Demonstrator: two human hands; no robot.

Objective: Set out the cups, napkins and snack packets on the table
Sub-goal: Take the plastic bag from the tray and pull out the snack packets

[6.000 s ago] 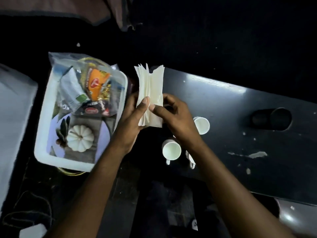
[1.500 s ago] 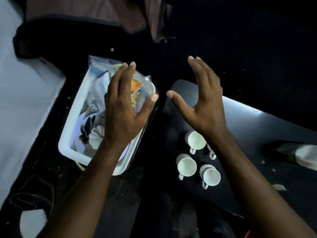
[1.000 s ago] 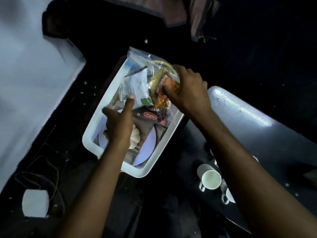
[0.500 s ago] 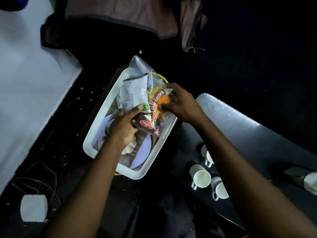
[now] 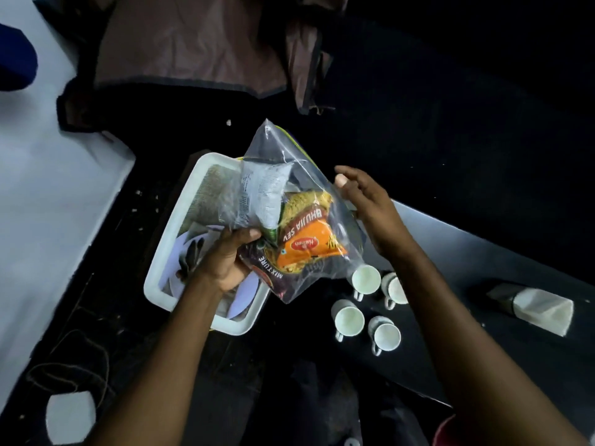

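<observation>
The clear bag of snack packets (image 5: 299, 226) has come up out of the white tray (image 5: 180, 220), gripped underneath by the left hand (image 5: 225, 262). Four cups (image 5: 349, 318) and folded napkins (image 5: 544, 309) sit on the table (image 5: 483, 252). Farther off, the right hand (image 5: 367, 201) touches the bag's edge, fingers spread.

Scene was dimly lit; most of the frame was lost to near-black shadow. A pale sheen was noted along the far edge of the worktop (image 5: 483, 249), suggesting light from above right. Glare was seen on the clear plastic bag (image 5: 283, 156). The white tray (image 5: 193, 201) and cups (image 5: 349, 318) were rendered bluish. Wide-angle bending was evident at the edges, and fine detail was softened by slight blur and noise.
</observation>
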